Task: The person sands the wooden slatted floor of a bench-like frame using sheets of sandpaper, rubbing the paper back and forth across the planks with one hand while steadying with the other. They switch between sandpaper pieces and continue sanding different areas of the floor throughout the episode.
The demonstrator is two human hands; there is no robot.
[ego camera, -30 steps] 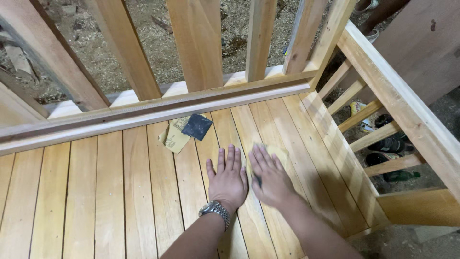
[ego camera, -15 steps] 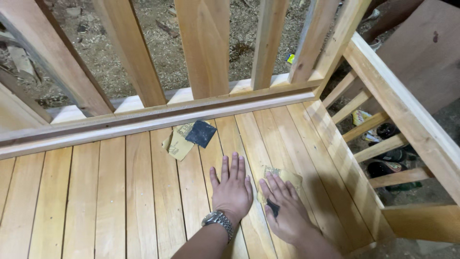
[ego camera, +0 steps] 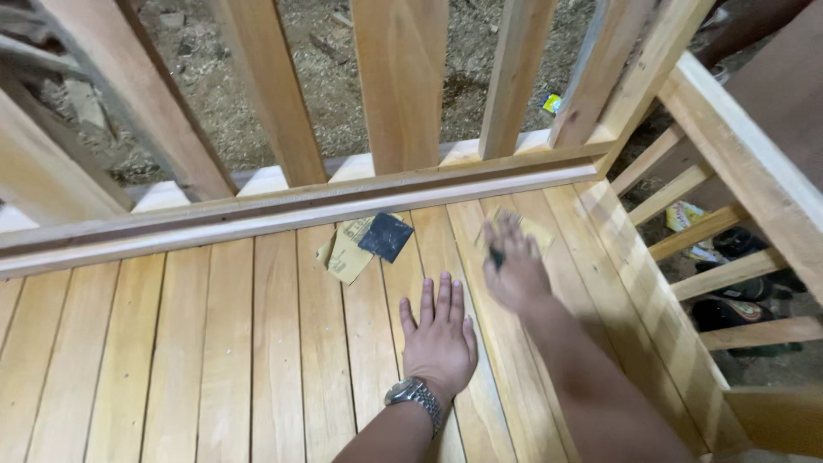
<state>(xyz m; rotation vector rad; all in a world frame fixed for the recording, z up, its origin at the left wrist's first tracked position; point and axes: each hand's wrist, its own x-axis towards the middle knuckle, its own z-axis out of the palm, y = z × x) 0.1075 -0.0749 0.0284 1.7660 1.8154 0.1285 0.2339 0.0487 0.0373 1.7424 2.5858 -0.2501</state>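
The right hand point(ego camera: 513, 273), blurred, presses sandpaper point(ego camera: 530, 230) flat beside the rail point(ego camera: 283, 214); the left hand point(ego camera: 439, 339) lies open on the slats point(ego camera: 231, 343). Knuckles could hit that rail, or a splinter could catch the bare palm.

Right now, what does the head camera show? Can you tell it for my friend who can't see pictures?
Two bare hands press on a floor of pale wooden slats: the left hand, wearing a wristwatch, lies flat, while the blurred right hand pushes a sheet of sandpaper near the railing. More sandpaper pieces lie beside the railing, with dirt ground beyond.
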